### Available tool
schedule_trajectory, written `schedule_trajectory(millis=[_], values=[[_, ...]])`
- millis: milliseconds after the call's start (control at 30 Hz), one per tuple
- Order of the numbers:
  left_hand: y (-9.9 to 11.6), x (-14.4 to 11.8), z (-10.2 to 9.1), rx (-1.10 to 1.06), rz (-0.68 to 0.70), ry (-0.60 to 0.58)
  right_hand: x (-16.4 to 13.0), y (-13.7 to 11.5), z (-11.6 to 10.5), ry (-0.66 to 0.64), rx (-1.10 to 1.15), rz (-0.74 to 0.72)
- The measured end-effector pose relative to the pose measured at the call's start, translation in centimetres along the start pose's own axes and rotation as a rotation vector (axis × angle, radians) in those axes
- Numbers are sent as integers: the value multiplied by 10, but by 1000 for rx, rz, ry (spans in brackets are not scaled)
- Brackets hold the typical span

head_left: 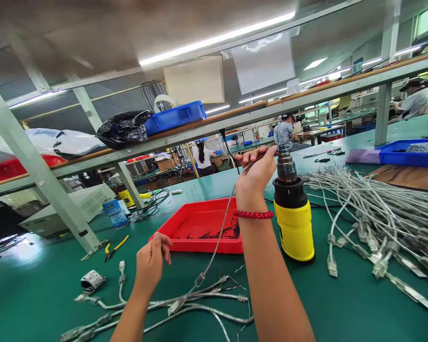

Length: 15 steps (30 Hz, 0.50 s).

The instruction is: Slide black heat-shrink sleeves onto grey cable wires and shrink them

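My right hand (256,176), with a red bead bracelet on the wrist, is raised and pinches the end of a grey cable (219,240) just left of the metal nozzle of an upright yellow and black heat gun (293,216). The cable runs down from that hand to a small pile of grey cables (171,306) on the green table. My left hand (150,260) is low, fingers closed; whether it grips the cable is unclear. Behind the cable lies a red tray (203,228) with thin dark bits in it.
A large heap of grey cables (385,223) covers the right. A blue bin (410,153) stands far right, yellow pliers (116,248) and a tape roll (92,280) at left. A shelf frame (39,171) crosses overhead. Other people work at benches behind.
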<state>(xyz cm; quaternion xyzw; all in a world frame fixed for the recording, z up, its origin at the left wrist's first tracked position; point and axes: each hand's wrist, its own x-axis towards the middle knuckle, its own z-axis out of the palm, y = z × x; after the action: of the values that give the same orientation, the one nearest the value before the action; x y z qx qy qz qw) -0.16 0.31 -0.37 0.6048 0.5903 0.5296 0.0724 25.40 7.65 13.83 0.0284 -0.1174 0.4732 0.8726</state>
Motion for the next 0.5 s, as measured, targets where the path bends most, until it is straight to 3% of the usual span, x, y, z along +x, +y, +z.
schedule_trajectory(millis=[500], values=[[5,-1,1,12,11,8,1,-4,-1,-1,2,0]])
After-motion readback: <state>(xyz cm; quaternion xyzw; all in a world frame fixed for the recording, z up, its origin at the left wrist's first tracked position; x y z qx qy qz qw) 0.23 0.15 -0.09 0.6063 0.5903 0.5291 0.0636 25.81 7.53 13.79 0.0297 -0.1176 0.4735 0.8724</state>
